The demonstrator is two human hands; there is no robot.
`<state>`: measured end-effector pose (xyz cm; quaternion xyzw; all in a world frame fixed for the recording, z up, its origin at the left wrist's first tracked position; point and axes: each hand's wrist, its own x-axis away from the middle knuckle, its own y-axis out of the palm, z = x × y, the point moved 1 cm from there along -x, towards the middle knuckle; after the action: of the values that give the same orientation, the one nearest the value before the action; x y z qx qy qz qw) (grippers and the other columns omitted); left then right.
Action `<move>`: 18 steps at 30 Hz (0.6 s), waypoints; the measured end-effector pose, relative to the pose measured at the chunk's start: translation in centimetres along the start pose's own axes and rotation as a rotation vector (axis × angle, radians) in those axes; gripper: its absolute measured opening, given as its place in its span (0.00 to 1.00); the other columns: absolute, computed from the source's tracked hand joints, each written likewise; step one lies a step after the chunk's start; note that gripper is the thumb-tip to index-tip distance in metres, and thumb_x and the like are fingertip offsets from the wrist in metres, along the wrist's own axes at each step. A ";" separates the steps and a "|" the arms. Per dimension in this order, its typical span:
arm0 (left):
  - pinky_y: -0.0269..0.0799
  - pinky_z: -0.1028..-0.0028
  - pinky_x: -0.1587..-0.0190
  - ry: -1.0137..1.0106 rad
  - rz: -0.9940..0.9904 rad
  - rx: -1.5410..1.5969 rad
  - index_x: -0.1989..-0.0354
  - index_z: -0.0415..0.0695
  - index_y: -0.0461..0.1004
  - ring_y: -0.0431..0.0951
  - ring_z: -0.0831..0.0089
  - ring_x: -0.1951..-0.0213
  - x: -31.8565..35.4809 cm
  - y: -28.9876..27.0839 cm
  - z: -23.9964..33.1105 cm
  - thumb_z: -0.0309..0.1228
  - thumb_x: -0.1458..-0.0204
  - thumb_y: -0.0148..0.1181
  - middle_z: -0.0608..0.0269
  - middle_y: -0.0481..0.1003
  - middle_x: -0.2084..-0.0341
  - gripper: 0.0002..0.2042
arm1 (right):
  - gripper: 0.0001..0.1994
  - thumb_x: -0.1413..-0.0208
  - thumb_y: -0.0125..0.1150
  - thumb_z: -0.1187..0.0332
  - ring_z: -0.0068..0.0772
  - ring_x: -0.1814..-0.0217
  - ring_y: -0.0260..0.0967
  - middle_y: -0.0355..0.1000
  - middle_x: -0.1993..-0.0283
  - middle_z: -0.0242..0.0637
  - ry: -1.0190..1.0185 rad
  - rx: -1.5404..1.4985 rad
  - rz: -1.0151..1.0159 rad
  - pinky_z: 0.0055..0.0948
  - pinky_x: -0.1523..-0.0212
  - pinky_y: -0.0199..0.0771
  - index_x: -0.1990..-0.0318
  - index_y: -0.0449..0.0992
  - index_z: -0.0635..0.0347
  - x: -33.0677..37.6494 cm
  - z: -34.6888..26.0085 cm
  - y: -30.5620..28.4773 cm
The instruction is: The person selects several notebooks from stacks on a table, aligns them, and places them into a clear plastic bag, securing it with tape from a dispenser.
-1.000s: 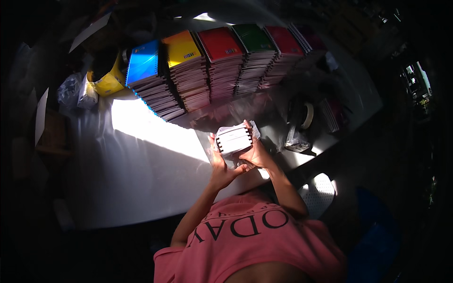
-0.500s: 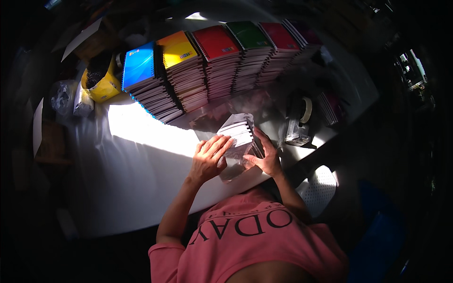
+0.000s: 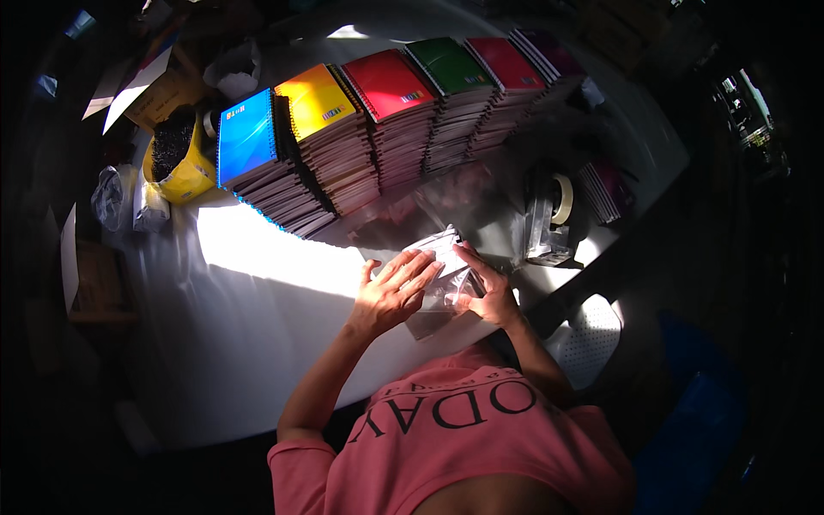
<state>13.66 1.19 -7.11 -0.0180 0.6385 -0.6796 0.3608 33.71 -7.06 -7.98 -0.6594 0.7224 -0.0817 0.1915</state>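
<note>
In front of me, at the table's near side, lies a small bundle of spiral notebooks (image 3: 446, 249) with white pages or backs. Clear plastic film (image 3: 433, 323) hangs around its near end. My left hand (image 3: 391, 296) rests across the top of the bundle from the left, its fingers stretched out. At the right side, my right hand (image 3: 489, 292) grips the bundle between thumb and fingers. Much of the bundle is hidden beneath both hands. Beyond it lies more clear plastic (image 3: 463, 193) on the table.
Tall stacks of spiral notebooks stand behind: blue (image 3: 247, 137), yellow (image 3: 313, 99), red (image 3: 386, 81), green (image 3: 449, 64), pink (image 3: 506, 64) and purple (image 3: 547, 53). A tape dispenser (image 3: 549, 232) and purple notebooks (image 3: 606, 190) sit right. Left are a yellow container (image 3: 184, 176) and plastic rolls (image 3: 150, 202).
My left hand has slid right and farther over the bundle, covering more of it. The bundle's white top now shows as a narrower strip. The right hand keeps its hold.
</note>
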 end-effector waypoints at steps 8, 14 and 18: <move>0.49 0.47 0.44 -0.040 -0.112 -0.138 0.42 0.84 0.60 0.54 0.64 0.36 0.6 -0.8 0.9 0.42 0.73 0.69 0.81 0.58 0.37 0.42 | 0.26 0.59 0.64 0.79 0.32 0.34 0.58 0.69 0.43 0.30 -0.145 0.134 -0.067 0.43 0.32 0.46 0.48 0.73 0.52 -1.3 0.0 -1.3; 0.41 0.44 0.40 -0.019 -0.254 0.168 0.45 0.85 0.64 0.46 0.57 0.34 -0.6 -2.7 1.4 0.40 0.72 0.70 0.66 0.52 0.36 0.38 | 0.27 0.61 0.63 0.79 0.30 0.32 0.55 0.69 0.44 0.25 -0.362 0.543 -0.264 0.60 0.32 0.25 0.49 0.74 0.46 -2.8 -1.1 -1.8; 0.53 0.55 0.40 -0.182 0.171 0.678 0.54 0.54 0.76 0.59 0.57 0.40 -3.4 -3.4 -2.0 0.29 0.65 0.63 0.51 0.62 0.43 0.23 | 0.27 0.63 0.66 0.74 0.30 0.31 0.53 0.68 0.42 0.21 -0.453 0.657 -0.229 0.63 0.34 0.19 0.50 0.74 0.43 -2.8 -0.2 -2.0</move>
<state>13.62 4.40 -3.04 0.0957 0.3415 -0.8157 0.4569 35.59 -4.53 -6.57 -0.6406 0.5197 -0.1816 0.5354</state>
